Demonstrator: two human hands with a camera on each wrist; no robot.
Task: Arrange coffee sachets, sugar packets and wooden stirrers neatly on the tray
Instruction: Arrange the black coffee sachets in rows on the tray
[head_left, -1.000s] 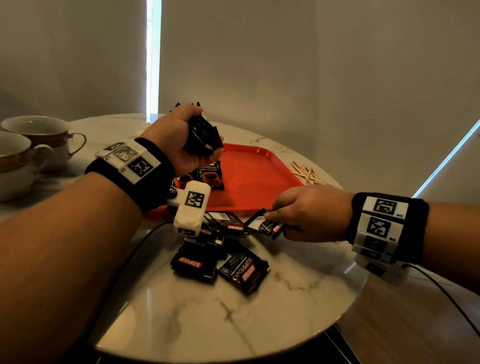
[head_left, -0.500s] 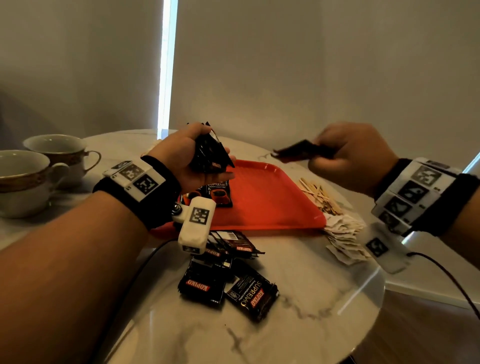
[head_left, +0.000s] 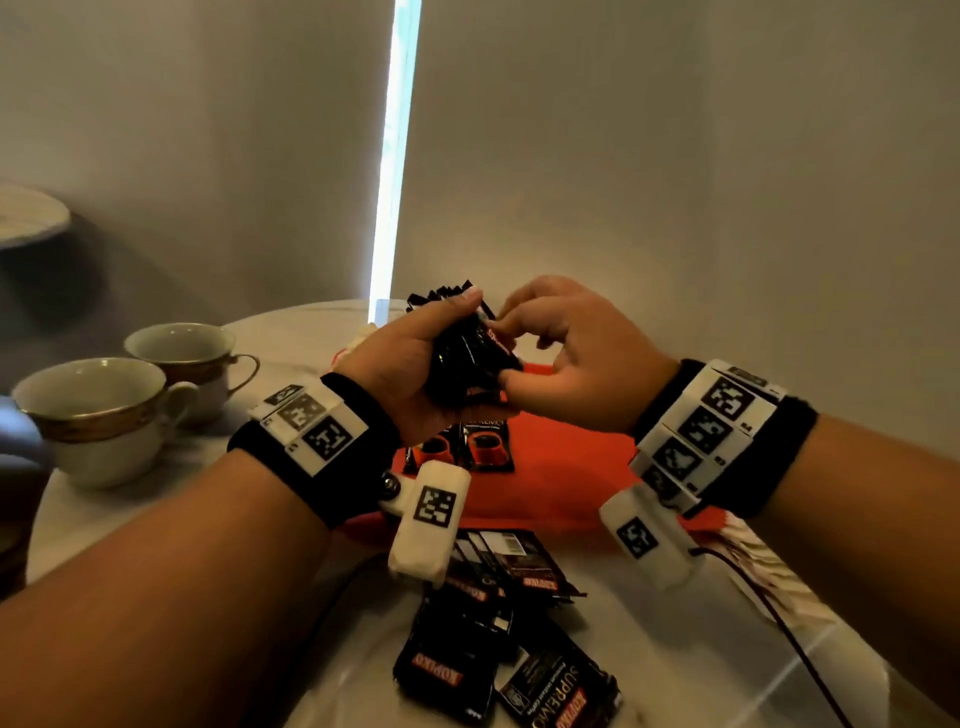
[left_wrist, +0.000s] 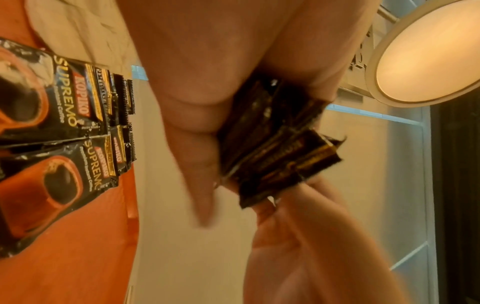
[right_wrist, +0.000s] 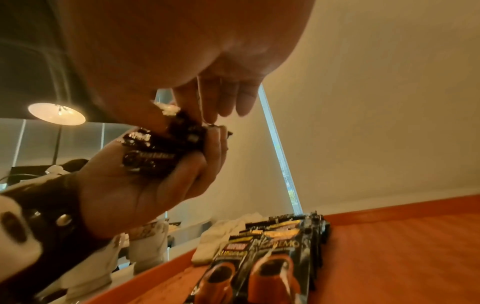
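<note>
Head view: left hand (head_left: 410, 364) clenches black coffee sachets (head_left: 465, 358); right hand (head_left: 566, 353) pinches one in; next, squaring the bundle onto the orange plastic tray (head_left: 561, 467).

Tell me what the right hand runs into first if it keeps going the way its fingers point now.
The right hand points left at the bundle of coffee sachets gripped in the left hand. Its fingertips already touch that bundle, so it meets the sachets first.
</note>
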